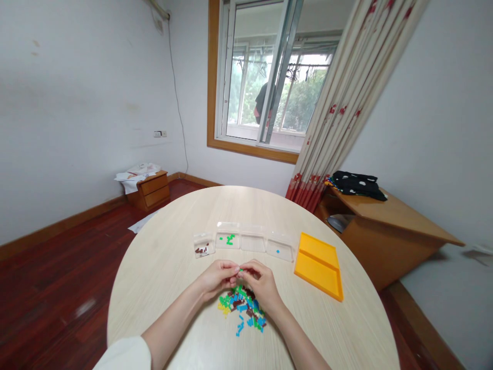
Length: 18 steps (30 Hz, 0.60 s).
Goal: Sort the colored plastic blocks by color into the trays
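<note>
My left hand (pixel 220 277) and my right hand (pixel 261 283) meet above a loose pile of small building bricks (pixel 242 304). Between the fingertips of both is a small green brick (pixel 241 270), pinched from either side. Blue, green, brown and yellow pieces make up the pile, partly hidden under my hands. Beyond them stand clear plastic boxes in a row: the leftmost box (pixel 194 246) holds brown bricks, the green-brick box (pixel 221 245) has several green ones, another box (pixel 252 244) shows nothing inside, and the rightmost box (pixel 287 252) has one blue piece.
An open yellow case (pixel 319 270) lies on the right of the round table (pixel 154 288). Past the table's edge are a wooden desk (pixel 408 216) with dark cloth on it, a small drawer cabinet (pixel 154 190) bearing papers, and a long curtain (pixel 346 103) by the window.
</note>
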Each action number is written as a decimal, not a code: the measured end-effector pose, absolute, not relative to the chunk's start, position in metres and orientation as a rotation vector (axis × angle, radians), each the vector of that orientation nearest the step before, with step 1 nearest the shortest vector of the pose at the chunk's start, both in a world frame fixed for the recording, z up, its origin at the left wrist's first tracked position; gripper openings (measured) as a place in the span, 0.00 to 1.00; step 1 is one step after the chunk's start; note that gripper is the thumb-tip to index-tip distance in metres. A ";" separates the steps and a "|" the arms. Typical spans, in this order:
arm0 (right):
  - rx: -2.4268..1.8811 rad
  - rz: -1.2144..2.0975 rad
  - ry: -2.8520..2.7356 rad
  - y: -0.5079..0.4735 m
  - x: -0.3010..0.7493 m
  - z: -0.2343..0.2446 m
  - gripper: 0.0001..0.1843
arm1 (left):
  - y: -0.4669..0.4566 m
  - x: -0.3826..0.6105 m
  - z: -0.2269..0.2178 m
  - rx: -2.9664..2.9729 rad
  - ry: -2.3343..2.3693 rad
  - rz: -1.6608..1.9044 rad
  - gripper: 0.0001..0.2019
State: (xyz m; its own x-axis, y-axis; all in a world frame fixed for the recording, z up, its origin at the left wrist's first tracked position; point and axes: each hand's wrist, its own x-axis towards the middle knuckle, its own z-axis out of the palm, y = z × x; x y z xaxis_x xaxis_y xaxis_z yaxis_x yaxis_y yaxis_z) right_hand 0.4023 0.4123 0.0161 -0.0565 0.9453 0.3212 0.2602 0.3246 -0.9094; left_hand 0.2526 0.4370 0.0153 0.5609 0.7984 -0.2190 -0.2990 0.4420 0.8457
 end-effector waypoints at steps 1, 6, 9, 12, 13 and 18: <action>-1.133 0.848 -1.553 0.412 0.403 0.016 0.04 | 0.437 0.251 0.016 0.844 0.659 0.723 0.17; -1.129 0.914 -1.577 0.413 0.404 0.014 0.04 | 0.436 0.247 0.020 0.816 0.620 0.642 0.15; -1.128 0.921 -1.576 0.412 0.403 0.015 0.04 | 0.436 0.248 0.018 0.822 0.621 0.636 0.14; -1.137 0.923 -1.567 0.413 0.403 0.017 0.07 | 0.439 0.249 0.017 0.839 0.638 0.654 0.14; -1.144 0.929 -1.544 0.414 0.404 0.017 0.09 | 0.442 0.249 0.017 0.852 0.644 0.668 0.14; -1.220 0.944 -1.397 0.423 0.417 0.012 0.17 | 0.479 0.250 0.028 1.185 0.921 0.835 0.11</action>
